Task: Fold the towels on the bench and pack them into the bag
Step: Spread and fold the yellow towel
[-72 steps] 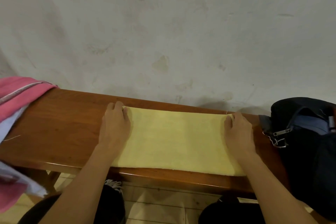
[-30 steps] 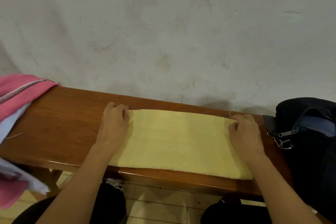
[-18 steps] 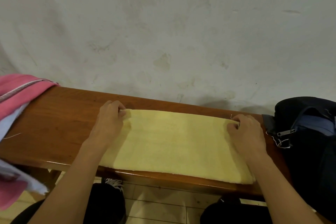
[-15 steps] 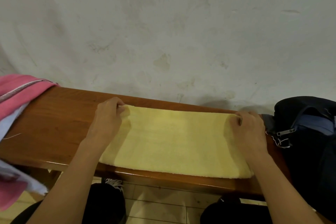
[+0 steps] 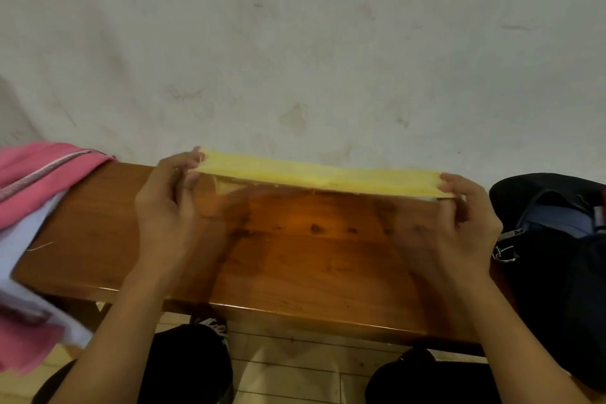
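A folded yellow towel point(image 5: 321, 174) hangs stretched above the far edge of the wooden bench point(image 5: 295, 249), seen nearly edge-on as a thin strip. My left hand point(image 5: 167, 207) pinches its left end and my right hand point(image 5: 459, 226) pinches its right end, thumbs on top. A dark bag point(image 5: 557, 256) with a blue inner part and metal zipper pulls sits on the bench's right end, close beside my right hand.
Pink point(image 5: 36, 174) and white point(image 5: 19, 239) towels lie heaped on the bench's left end and spill over its front. A stained pale wall point(image 5: 295, 43) stands right behind the bench. My dark-clothed knees and a tiled floor show below the front edge.
The yellow towel lay flat on the bench with my hands at its far corners. Both hands have since gripped its ends and lifted it off the wood, baring the bench top.
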A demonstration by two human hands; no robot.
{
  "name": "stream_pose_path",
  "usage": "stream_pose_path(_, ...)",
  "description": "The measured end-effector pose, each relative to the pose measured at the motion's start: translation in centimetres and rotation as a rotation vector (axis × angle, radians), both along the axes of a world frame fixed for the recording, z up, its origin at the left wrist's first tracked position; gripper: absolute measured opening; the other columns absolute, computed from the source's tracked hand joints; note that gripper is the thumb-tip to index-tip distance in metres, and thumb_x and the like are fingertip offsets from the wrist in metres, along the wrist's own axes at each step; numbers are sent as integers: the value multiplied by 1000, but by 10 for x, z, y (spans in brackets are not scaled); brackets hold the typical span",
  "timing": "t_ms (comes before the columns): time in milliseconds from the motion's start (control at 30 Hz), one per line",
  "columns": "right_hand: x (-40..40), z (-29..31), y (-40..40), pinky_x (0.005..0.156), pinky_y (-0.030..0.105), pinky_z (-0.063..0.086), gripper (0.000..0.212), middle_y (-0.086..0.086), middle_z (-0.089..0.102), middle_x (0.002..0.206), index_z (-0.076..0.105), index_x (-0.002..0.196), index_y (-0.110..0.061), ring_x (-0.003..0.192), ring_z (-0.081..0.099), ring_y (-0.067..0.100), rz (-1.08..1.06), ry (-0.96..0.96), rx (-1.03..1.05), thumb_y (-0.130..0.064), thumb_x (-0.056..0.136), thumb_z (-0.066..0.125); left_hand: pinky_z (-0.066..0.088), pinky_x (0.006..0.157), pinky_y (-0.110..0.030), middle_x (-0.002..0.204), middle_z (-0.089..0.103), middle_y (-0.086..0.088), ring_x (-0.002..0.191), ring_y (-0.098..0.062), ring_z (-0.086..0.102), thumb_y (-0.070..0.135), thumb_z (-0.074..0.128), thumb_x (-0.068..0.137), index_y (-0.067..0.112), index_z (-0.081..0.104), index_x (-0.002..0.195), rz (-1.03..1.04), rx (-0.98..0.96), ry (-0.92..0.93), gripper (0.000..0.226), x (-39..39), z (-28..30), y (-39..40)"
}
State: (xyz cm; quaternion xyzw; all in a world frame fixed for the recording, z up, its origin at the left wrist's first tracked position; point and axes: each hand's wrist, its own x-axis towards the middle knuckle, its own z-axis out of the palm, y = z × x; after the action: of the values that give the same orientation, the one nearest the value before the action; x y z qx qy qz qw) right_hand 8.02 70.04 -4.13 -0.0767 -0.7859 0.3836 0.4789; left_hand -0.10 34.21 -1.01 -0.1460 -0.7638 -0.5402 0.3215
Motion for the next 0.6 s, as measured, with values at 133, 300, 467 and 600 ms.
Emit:
stream_pose_path(133, 24, -2, 3, 66, 10, 45, 19, -3, 68, 89, 66, 91, -20, 75, 60, -1, 30, -270, 83, -3, 89, 59, 43, 87, -3, 114, 58, 21, 108, 5, 58, -6, 57, 92, 21, 61, 99, -114, -315, -118, 29, 11, -13, -23)
stream_pose_path(300, 50, 2, 6, 63, 33, 56, 18, -8, 60, 78, 62, 75, -22, 69, 58, 9, 55, -768, 244, -11, 89, 66, 45, 81, -17, 107, 54, 24, 106, -5, 55, 10, 62, 92, 39, 60, 90, -268, -728, -553, 29, 24, -29, -43)
stream_pose_path(467, 59, 9, 6, 66, 24, 47, 15, -16, 52, 86, 56, 74, -32, 83, 48, 2, 87, -1014, 477, -29, 86, 64, 43, 101, -34, 109, 54, 31, 114, 9, 40, 31, 71, 86, 39, 61, 84, -328, -829, -553, 13, 37, -37, -58)
stream_pose_path(600, 55, 13, -3, 70, 23, 38, 13, -18, 50, 91, 56, 82, -30, 91, 45, 5, 119, -910, 603, -39, 85, 64, 31, 95, -28, 112, 45, 35, 110, 10, 32, 65, 65, 73, 45, 56, 92, -303, -868, -490, 29, 45, -26, -39)
